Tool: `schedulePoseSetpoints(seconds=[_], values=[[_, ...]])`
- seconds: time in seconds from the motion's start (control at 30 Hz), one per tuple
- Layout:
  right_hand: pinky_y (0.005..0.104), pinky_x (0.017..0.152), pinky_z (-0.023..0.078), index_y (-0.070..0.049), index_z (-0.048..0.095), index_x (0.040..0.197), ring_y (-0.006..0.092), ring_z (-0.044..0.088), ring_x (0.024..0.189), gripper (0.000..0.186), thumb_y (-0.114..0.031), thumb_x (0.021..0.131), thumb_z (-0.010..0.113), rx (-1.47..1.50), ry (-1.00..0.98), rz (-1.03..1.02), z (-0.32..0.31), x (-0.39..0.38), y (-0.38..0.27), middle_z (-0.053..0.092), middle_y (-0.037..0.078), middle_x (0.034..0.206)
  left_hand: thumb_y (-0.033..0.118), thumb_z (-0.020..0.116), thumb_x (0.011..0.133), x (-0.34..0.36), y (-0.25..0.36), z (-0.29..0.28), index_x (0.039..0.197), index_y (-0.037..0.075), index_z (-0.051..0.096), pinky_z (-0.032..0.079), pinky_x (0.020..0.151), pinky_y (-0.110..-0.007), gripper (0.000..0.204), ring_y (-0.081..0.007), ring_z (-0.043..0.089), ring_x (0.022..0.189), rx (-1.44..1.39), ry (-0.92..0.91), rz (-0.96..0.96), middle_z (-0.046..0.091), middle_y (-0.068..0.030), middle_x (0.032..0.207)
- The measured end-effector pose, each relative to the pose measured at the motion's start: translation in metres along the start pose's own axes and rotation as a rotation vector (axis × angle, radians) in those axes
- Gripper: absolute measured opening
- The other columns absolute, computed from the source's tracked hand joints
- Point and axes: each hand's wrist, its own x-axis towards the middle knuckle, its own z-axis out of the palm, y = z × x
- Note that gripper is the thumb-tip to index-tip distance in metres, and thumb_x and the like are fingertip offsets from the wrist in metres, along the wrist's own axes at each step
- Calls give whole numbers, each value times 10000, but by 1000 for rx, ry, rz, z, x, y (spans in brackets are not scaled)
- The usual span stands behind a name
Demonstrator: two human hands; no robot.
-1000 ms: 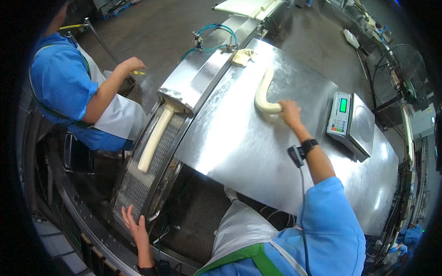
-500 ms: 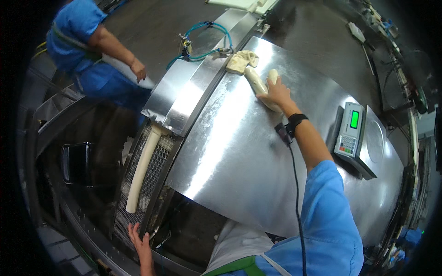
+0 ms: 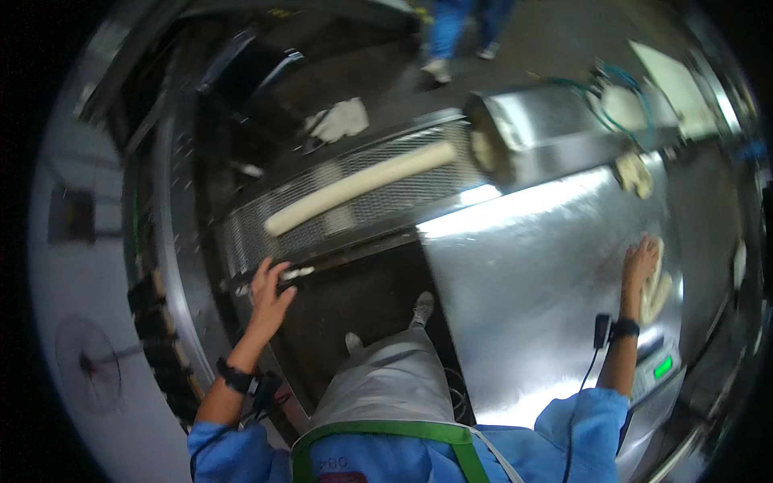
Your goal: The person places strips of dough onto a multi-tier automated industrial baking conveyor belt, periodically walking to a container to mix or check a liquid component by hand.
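Observation:
A long pale dough rope [image 3: 359,187] lies on the mesh conveyor [image 3: 244,251], which runs across from the metal housing [image 3: 555,125]. Below the rope's left end, my left hand [image 3: 269,291] hovers at the conveyor's near edge, empty, fingers spread and slightly curved. At the far right of the steel table [image 3: 515,306], my right hand [image 3: 641,259] is closed on a bent dough roll [image 3: 659,299], whose curved part shows beside my wrist. A crumpled pale lump [image 3: 633,174], dough or cloth, sits at the table's back edge by the housing.
A scale [image 3: 654,372] stands at the table's right. Teal hoses loop over the housing. A person's legs [image 3: 455,32] are on the floor beyond the conveyor, near a dark chair [image 3: 241,74] and white cloth [image 3: 338,121]. A fan [image 3: 90,362] is at left.
My view has swung left, bringing the conveyor crosswise. The conveyor's dough rope has come farther out of the housing. My right hand stays on the bent roll. The other person has walked away from the conveyor.

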Motion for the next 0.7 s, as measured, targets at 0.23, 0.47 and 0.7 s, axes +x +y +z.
schedulePoseSetpoints(seconds=[0.23, 0.47, 0.7], values=[[413, 895, 301, -93, 415, 1108, 285, 328, 1109, 524, -6, 620, 586, 579, -247, -1014, -109, -73, -335, 370, 111, 1178, 247, 509, 745, -59, -49, -37, 1097, 140, 428, 182, 930, -440, 376, -337, 175, 1169, -184, 69, -61, 218, -131, 1269], [411, 776, 332, -96, 458, 982, 289, 452, 898, 368, -108, 633, 577, 309, -306, -1030, -77, -108, -489, 457, 107, 937, 206, 492, 767, -131, -178, -98, 1077, 113, 452, 187, 937, -412, 326, -301, 227, 1158, -387, 306, -251, 286, -136, 1233], [431, 730, 348, -95, 479, 918, 277, 463, 879, 206, -117, 714, 500, 368, -107, -1131, -88, -159, -571, 492, 113, 905, 174, 418, 809, -151, -270, -119, 1063, 51, 462, 197, 940, -354, 286, -241, 279, 1149, -689, 360, -326, 363, -110, 1183]])
